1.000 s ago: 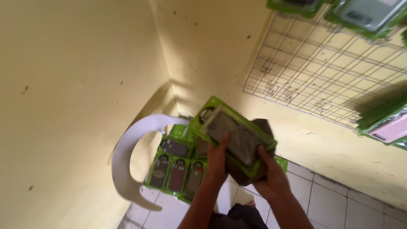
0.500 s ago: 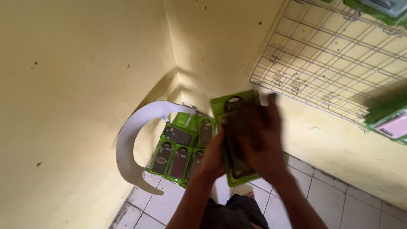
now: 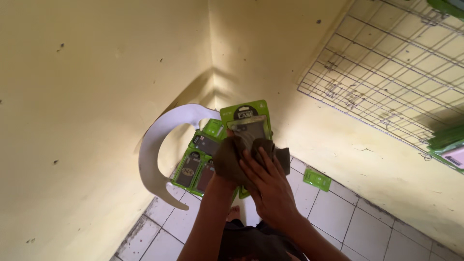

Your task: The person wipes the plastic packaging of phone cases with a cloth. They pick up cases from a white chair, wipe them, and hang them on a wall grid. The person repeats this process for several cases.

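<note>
While the left hand (image 3: 227, 164), seemingly gripping the green package (image 3: 247, 123), stays cloth-hidden, right-hand fingers (image 3: 263, 166) press the brown cloth (image 3: 232, 159).

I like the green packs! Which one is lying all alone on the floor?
The small green pack on the tiles by the wall. The other packs are piled on the white chair, and one pack is in the hands.

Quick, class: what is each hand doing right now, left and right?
Left hand: hidden under the cloth, seemingly holding the green packet; grip cannot be told.
Right hand: open, fingers spread, pressing the cloth on the packet.
</note>
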